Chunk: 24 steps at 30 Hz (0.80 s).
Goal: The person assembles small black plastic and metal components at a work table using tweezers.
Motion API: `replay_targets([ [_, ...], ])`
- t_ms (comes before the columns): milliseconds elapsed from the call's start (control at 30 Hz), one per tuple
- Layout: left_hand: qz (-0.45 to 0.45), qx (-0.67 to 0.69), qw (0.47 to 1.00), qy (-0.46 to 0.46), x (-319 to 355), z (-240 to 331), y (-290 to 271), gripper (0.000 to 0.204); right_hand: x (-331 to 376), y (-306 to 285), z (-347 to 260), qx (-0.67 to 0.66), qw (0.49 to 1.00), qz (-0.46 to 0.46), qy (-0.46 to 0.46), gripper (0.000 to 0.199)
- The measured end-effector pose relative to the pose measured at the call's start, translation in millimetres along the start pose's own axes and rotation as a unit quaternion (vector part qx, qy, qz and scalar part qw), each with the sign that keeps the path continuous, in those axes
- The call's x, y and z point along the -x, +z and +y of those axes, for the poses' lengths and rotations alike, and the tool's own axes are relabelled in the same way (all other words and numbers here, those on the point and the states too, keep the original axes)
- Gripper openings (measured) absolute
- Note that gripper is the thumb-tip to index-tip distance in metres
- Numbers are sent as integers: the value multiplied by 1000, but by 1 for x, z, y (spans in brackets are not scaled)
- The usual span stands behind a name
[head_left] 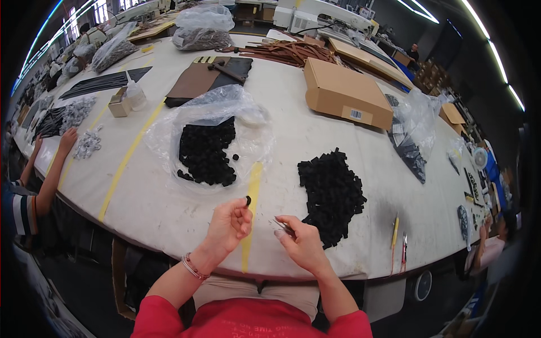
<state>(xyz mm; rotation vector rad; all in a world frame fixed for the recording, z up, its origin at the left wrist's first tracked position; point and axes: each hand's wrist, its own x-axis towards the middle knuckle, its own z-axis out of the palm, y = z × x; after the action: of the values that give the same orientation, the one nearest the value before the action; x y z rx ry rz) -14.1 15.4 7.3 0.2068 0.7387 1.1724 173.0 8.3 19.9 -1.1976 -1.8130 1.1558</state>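
My left hand (226,228) pinches a small black loop-like piece (248,200) between thumb and fingertips, raised over the table's near edge. Close by on the right, my right hand (305,245) is closed on metal tweezers (283,226), their thin tips pointing left toward the other hand. Past my right hand lies a heap of small black pieces (333,194), directly on the cloth. A second heap of black pieces (204,155) rests in an open clear plastic bag (253,132), beyond my left hand.
Right of the loose heap lie a yellow-handled tool (395,231) and a red-handled tool (404,248). A cardboard box (349,93), brown strips (293,52) and a hammer (225,72) on leather pieces are farther back. A co-worker's hand (69,139) works at the left, beside a squeeze bottle (135,94).
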Motion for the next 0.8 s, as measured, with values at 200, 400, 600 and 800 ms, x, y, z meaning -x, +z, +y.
replay_targets([
  [200, 59, 47, 992, 105, -20, 35, 7, 26, 5, -42, 19, 358, 929, 79, -48, 24],
  [400, -52, -64, 994, 66, -5, 11, 9, 18, -23, -40, 22, 488, 870, -53, -49, 14],
  [600, -43, -215, 971, 89, 0, -6, 4, 11, -33, -43, 22, 458, 885, -68, -52, 11],
  [800, -30, -257, 958, 121, -4, -7, 4, 9, -67, -20, 14, 364, 929, 33, -49, 15],
])
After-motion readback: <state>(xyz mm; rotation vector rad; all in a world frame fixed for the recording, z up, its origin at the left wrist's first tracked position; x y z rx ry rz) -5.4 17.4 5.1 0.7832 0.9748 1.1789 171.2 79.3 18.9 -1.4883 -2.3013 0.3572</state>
